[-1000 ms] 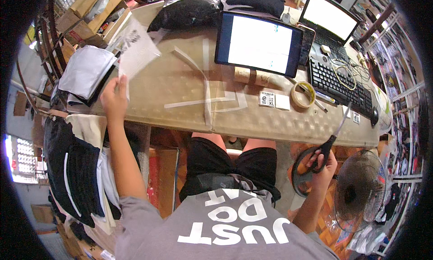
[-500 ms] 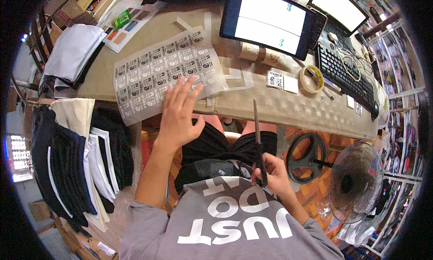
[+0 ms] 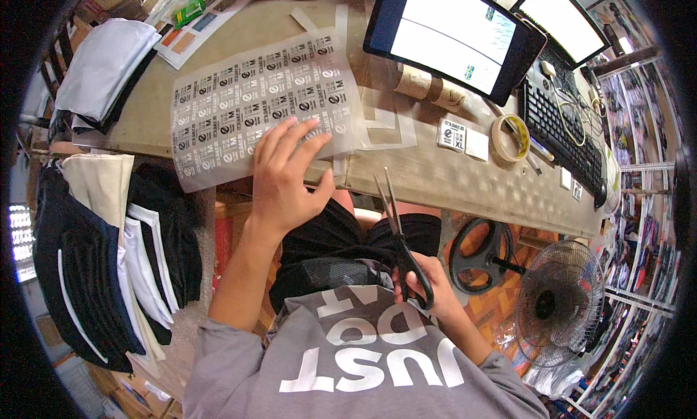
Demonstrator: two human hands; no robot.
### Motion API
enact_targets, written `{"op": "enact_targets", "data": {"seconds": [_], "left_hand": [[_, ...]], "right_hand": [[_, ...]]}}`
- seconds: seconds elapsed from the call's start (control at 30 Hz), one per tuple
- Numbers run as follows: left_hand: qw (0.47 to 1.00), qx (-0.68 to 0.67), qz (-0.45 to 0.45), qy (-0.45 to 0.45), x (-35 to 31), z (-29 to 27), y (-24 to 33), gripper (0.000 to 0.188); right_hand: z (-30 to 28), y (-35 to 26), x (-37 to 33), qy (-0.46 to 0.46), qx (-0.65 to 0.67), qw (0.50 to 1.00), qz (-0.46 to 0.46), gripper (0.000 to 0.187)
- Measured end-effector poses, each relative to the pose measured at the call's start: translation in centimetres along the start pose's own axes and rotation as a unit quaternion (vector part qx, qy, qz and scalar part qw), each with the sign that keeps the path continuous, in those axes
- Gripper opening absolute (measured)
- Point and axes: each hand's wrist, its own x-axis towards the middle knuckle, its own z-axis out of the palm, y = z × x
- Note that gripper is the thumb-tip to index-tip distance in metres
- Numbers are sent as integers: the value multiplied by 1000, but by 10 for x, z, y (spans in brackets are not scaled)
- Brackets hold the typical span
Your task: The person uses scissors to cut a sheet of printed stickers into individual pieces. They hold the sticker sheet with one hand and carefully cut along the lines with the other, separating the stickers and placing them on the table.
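Note:
A translucent sheet (image 3: 232, 107) printed with rows of small dark labels lies on the table (image 3: 290, 16), its near-left corner reaching past the front edge. My left hand (image 3: 284, 186) is on the sheet's near edge, fingers stretched out and thumb spread to the side; nothing is gripped in it. Held by the handles in my right hand (image 3: 434, 282) is a pair of scissors (image 3: 396, 234) with black handles. Its blades point away from me, slightly parted, in front of the table edge and to the right of my left hand. They do not touch the sheet.
A tablet (image 3: 443, 38) stands at the back, near a cardboard roll (image 3: 432, 87), tape roll (image 3: 511, 138), label stacks (image 3: 451, 134) and keyboard (image 3: 563, 132). Folded garments (image 3: 105, 70) sit at left, with a dark garment pile (image 3: 83, 252) below. A fan (image 3: 557, 303) stands at right.
The scissors have tilted, and their blades now show apart. My right hand has turned slightly and shifted left. My left hand stays at the sheet's near edge. The whole view has shifted a little.

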Motion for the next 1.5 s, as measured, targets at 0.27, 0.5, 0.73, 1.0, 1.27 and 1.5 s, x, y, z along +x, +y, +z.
{"op": "enact_targets", "data": {"seconds": [0.27, 0.5, 0.73, 1.0, 1.27, 1.5], "left_hand": [[996, 25, 11, 83, 24, 17, -9, 25], [991, 23, -22, 133, 29, 21, 6, 25], [992, -23, -40, 122, 18, 21, 32, 21], [996, -31, -44, 71, -5, 46, 40, 16], [998, -41, -48, 30, -18, 44, 51, 19], [997, -53, -44, 29, -23, 46, 49, 21]], "right_hand": [[8, -3, 13, 5, 9, 1000, 1, 28], [3, -4, 6, 11, 19, 1000, 9, 29], [5, -10, 5, 0, 5, 1000, -6, 29], [12, -2, 19, 49, 47, 998, 5, 30], [17, 3, 27, 53, 66, 996, 4, 24], [19, 3, 28, 73, 69, 995, 1, 24]]}}
